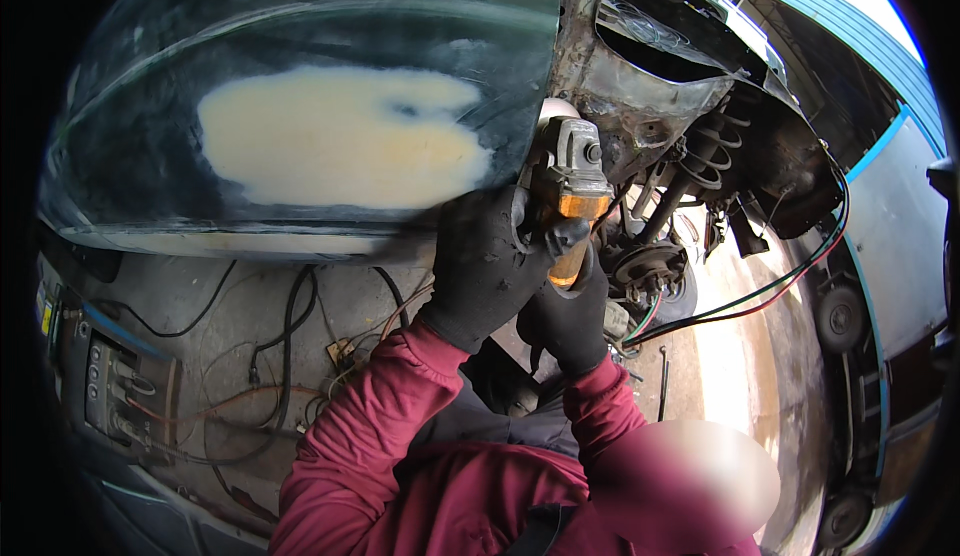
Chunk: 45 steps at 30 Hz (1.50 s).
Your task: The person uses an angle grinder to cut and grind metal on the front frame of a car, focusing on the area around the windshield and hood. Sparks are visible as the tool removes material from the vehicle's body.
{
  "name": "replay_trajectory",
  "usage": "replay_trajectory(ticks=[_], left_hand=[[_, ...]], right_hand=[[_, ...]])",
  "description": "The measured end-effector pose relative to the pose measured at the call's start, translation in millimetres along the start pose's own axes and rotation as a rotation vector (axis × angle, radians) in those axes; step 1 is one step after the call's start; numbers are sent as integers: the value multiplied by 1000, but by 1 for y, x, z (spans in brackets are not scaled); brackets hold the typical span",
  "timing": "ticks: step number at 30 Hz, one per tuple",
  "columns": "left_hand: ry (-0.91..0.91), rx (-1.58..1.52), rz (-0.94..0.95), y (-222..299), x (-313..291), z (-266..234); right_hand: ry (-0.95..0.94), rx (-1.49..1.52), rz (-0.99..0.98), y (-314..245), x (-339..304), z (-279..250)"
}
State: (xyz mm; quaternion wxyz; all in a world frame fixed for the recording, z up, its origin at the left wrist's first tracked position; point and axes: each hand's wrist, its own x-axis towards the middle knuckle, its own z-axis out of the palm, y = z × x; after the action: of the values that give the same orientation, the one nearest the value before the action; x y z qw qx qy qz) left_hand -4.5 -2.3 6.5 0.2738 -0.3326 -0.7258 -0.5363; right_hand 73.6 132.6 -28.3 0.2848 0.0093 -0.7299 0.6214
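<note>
Both my hands wear black gloves and grip an angle grinder (585,203) with a grey metal head and an orange body. My left hand (482,266) wraps round its left side near the head. Closer to me, my right hand (568,328) is closed round the lower end of the body. The grinder's head is up by the rear edge of a dark car door (330,41) and the bare, rusty body metal (655,91) beside it. A pale rounded edge shows behind the head; whether it touches the metal is hidden.
The door carries a large cream filler patch (340,136). A coil spring (715,146) and wheel hub (650,264) sit exposed at right, with red and green hoses (745,308) trailing past. Black cables (290,326) and a machine with connectors (112,381) lie at left.
</note>
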Motion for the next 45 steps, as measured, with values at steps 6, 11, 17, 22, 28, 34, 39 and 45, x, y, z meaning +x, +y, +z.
replay_trajectory(ticks=[6, 11, 17, 22, 28, 34, 39, 45], left_hand=[[-36, -70, -91, 1, 1, 2], [-17, -39, -107, 5, -1, 3], [-12, -99, -143, 4, -1, 3], [-40, -53, -158, 4, -1, 2], [-26, -34, -124, 5, -1, 2], [-8, -65, -100, 5, 1, 3], [-7, -53, -89, 3, 0, 3], [-4, -102, -113, 4, 1, 4]], right_hand=[[-11, -58, -19, -4, 4, -1], [-34, -176, 49, -8, 3, -5], [-8, -127, -14, -2, 5, -2], [-14, -100, -18, 4, 6, -2], [7, -128, -50, 3, 7, 1], [10, -227, -109, 1, 10, -1], [5, -163, -123, 2, 9, 0], [-13, -173, -56, -3, 9, -2]])
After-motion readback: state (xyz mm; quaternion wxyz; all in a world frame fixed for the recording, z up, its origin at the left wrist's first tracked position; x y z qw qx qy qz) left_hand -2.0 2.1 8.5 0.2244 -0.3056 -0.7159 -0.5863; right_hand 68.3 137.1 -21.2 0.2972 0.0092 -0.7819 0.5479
